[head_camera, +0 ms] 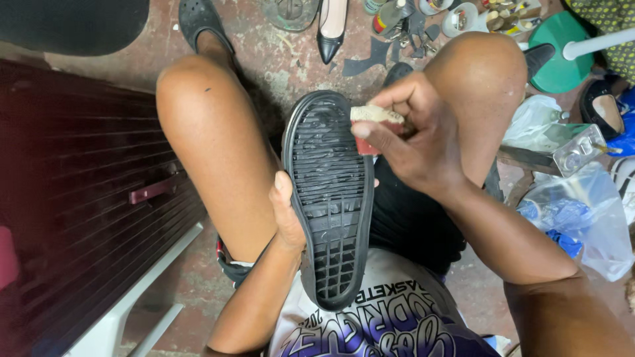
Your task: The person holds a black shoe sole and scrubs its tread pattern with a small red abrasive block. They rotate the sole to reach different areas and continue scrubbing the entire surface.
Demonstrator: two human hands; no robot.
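Observation:
A black shoe [329, 198] lies sole up between my knees, its ribbed rubber sole facing the camera. My left hand [288, 215] grips the shoe along its left edge, thumb on the rim. My right hand [413, 135] holds a small block with a pale top and red side [370, 122], pressed against the right edge of the sole near the toe.
A dark red slatted surface [86, 192] fills the left. On the stained floor ahead lie a black clog [198, 20], a black pointed heel shoe [329, 30], leather scraps and small tins [456, 18]. Plastic bags [582, 211] and a green stool [562, 56] sit right.

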